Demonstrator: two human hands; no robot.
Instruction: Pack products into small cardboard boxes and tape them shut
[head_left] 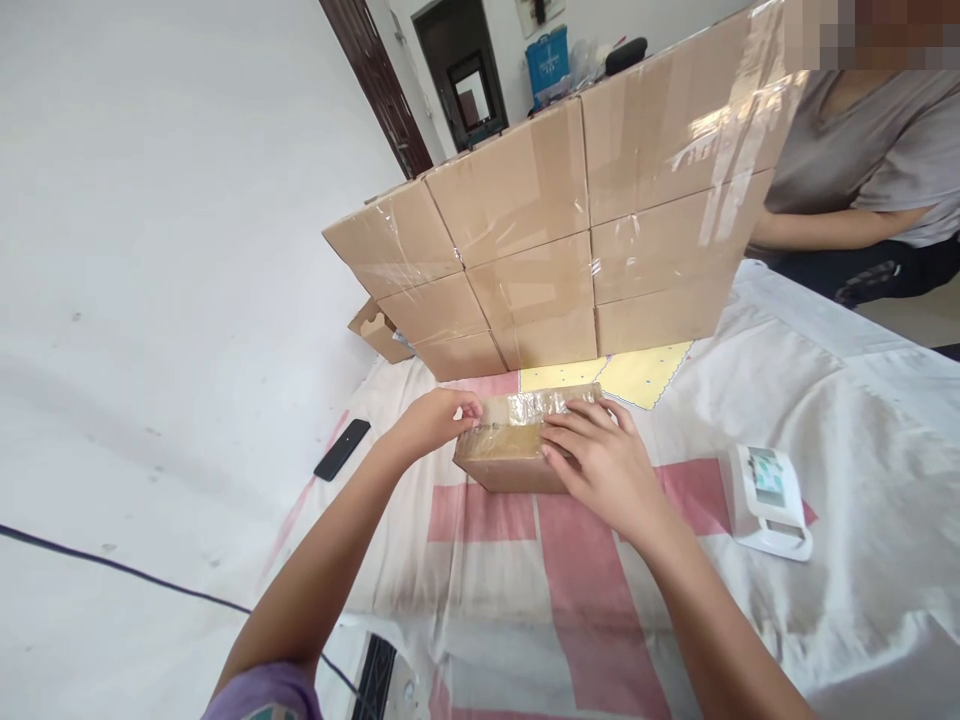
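Purple sleeve point(262, 690) and bare forearms point(330, 560) come closest to my camera, leading to a taped carton point(514, 474) on the pink-and-white cloth point(600, 610). I have the right hand point(600, 455) open, fingers spread over the carton's top; the left hand point(435, 422) curls at its left end, and I cannot tell whether it pinches anything. Just behind, I see a block of taped boxes point(540, 290). One black phone point(342, 449) lies to the left, a white device point(766, 500) to the right.
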